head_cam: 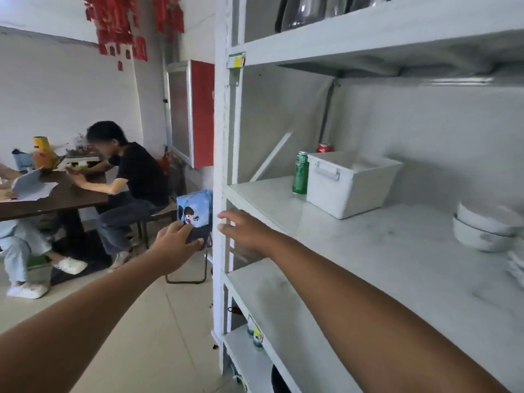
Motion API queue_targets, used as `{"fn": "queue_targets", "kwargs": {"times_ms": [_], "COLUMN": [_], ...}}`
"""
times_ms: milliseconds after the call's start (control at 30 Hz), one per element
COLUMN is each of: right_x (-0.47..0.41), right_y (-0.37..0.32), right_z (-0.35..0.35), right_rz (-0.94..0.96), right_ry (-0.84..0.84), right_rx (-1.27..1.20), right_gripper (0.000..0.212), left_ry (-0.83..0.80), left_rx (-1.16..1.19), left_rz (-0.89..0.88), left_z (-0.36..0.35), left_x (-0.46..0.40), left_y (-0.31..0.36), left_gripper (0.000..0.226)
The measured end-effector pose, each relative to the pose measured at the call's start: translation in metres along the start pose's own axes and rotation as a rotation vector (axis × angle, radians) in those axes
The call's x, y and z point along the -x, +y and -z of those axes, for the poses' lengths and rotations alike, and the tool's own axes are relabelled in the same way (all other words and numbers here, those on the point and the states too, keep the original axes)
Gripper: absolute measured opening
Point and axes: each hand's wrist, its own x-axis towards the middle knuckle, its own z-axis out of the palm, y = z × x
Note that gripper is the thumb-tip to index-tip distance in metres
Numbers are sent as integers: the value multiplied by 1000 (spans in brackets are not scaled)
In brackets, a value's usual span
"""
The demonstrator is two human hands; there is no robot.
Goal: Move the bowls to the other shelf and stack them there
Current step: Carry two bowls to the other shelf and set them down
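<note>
Two white bowls (482, 231) sit stacked at the far right of the middle shelf (382, 251) of a white rack. More white dishes (517, 268) show at the right edge, partly cut off. My left hand (177, 245) reaches out over the floor to the left of the rack, fingers apart, holding nothing. My right hand (243, 229) hovers at the rack's front left post, near the middle shelf's edge, fingers spread and empty. Both hands are far from the bowls.
A white plastic bin (348, 185), a green can (301, 173) and a red can (324, 148) stand at the back of the middle shelf. Metal pans (309, 12) fill the top shelf. A lower shelf (269, 293) lies below. People sit at a dark table (56, 199); a chair with a blue bag (194, 208) stands nearby.
</note>
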Motion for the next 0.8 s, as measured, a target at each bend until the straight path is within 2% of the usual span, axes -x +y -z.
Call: {"fn": "queue_targets", "kwargs": {"times_ms": [167, 233, 300, 400, 433, 567, 633, 700, 800], "right_x": [11, 40, 67, 131, 153, 229, 261, 289, 323], "right_y": [43, 70, 88, 117, 126, 154, 167, 181, 204], "right_z": [80, 113, 137, 168, 175, 191, 200, 208, 217], "right_rz": [-159, -284, -367, -547, -605, -791, -912, -1050, -1162], "right_ry": [187, 285, 347, 511, 553, 704, 724, 734, 793], "right_rx": [110, 138, 125, 145, 147, 200, 198, 173, 227], "right_gripper": [48, 47, 48, 48, 48, 40, 37, 37, 30], "left_ry": [5, 6, 9, -41, -70, -179, -222, -291, -364], "left_rx": [118, 72, 83, 126, 145, 238, 273, 334, 425], "left_rz": [-321, -515, -625, -795, -840, -885, -887, -845, -751], "left_z": [-8, -18, -26, -40, -46, -65, -74, -83, -94], "left_x": [-70, -85, -91, -81, -79, -58, -50, -45, -46], "left_y": [90, 141, 177, 250, 273, 345, 374, 398, 429], "left_gripper": [65, 77, 87, 62, 60, 60, 61, 67, 83]}}
